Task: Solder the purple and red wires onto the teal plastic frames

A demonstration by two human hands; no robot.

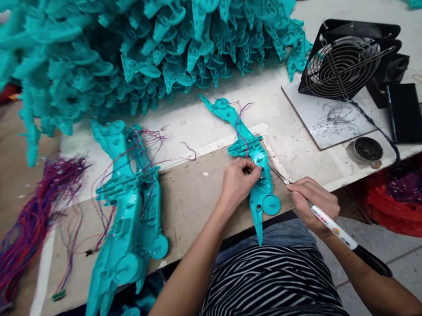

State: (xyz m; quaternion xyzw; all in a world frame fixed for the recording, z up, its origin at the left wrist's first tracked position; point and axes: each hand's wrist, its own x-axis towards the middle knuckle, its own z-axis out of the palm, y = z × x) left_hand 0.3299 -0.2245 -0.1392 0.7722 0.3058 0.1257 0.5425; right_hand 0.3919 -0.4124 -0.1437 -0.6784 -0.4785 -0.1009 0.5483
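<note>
Two bare forearms slanted in from the lower part of the head view toward one teal shell (259,154) on the desk (196,196), which lay lengthwise before the person's striped top (266,285). The left hand (241,177) lay low against the shell's middle, its wrist nearly straight, its fingers curled under. Its grip was closed, thumb and forefinger together; whatever they pinched was hidden, though thin wires (238,123) ran down the shell toward them. The right hand (316,203) was at the desk's near edge, its forearm angled up from the lower right corner. Its grip was wrapped around a soldering iron (331,225), held like a pen, with the handle slanting back past the wrist and the tip close beside the shell's right edge.
</note>
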